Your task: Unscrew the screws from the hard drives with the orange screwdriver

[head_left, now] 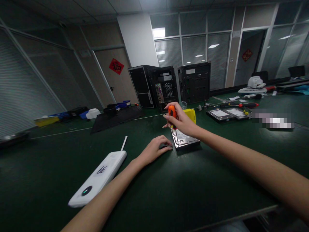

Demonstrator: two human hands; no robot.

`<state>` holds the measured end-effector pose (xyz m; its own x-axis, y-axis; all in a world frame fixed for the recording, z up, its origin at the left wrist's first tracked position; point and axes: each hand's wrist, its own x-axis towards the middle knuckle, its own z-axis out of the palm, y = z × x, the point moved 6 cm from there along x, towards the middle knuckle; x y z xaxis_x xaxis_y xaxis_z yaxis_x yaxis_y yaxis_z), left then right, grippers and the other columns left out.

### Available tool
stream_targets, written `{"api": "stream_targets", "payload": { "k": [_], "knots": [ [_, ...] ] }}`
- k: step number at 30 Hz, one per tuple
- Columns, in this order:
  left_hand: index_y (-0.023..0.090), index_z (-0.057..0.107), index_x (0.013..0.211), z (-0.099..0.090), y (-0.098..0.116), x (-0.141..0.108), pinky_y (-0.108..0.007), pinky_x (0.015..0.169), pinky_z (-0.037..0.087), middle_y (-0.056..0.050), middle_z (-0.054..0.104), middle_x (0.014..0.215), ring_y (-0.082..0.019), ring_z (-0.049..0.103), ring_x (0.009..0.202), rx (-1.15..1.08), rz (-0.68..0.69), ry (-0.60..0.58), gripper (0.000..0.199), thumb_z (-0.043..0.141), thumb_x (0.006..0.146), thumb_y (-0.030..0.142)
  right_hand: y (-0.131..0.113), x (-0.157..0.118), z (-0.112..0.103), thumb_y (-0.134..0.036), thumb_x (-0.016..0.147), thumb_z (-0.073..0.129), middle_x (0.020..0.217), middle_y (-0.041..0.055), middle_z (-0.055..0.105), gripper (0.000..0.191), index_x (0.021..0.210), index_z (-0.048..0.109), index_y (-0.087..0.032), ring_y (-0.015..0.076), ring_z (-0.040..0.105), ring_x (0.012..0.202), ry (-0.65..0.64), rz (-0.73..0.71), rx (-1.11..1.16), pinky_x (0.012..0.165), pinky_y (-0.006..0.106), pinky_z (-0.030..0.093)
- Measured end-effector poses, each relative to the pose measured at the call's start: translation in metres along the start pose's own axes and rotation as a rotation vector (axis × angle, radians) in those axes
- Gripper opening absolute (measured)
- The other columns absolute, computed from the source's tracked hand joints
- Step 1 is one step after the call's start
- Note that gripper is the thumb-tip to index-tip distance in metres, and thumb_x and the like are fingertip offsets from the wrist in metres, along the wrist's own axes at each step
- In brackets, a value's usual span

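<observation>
A silver hard drive (184,139) lies on the green table in front of me. My right hand (180,119) is wrapped round an orange and black screwdriver (172,111), held upright over the drive's left part; its shaft points down at the drive, and I cannot make out the exact spot under the tip. Beside the drive's left edge, my left hand (158,146) rests on the table with bent fingers, thumb and fingertips drawn together against that edge. Just behind the drive stands a yellow object (190,114), partly hidden by my right hand.
A white device marked 39 (103,174) lies left of my left forearm. Further back stand black computer cases (141,87) and a black panel (116,119). To the right are more hard drives (218,114), a screwdriver (249,105) and a white cap-like object (254,84).
</observation>
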<state>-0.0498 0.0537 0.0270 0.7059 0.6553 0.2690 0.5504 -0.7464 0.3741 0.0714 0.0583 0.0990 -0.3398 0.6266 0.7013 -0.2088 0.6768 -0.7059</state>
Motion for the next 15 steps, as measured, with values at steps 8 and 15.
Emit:
{"api": "stream_targets", "payload": {
  "k": [8,15],
  "knots": [
    [0.019,0.063,0.087,-0.003,0.007,0.0,-0.031,0.078,0.044,-0.003,0.058,0.09,-0.018,0.056,0.085,-0.005,-0.03,0.076,0.012,0.054,0.084,0.027,-0.002,0.0,0.0,-0.024,0.085,0.048,0.076,-0.0044,0.04,0.024,0.105,0.035,-0.024,0.0081,0.048,0.059,0.008,0.003,-0.011,0.072,0.036,0.057],
    [0.021,0.064,0.093,-0.01,0.03,-0.002,-0.032,0.082,0.043,-0.004,0.056,0.095,-0.019,0.053,0.092,0.09,0.05,0.173,0.017,0.049,0.089,0.025,-0.001,0.0,-0.002,-0.025,0.085,0.048,0.076,-0.0048,0.038,0.024,0.106,0.035,-0.024,0.0071,0.047,0.058,0.01,-0.007,0.011,0.072,0.036,0.058]
  ]
}}
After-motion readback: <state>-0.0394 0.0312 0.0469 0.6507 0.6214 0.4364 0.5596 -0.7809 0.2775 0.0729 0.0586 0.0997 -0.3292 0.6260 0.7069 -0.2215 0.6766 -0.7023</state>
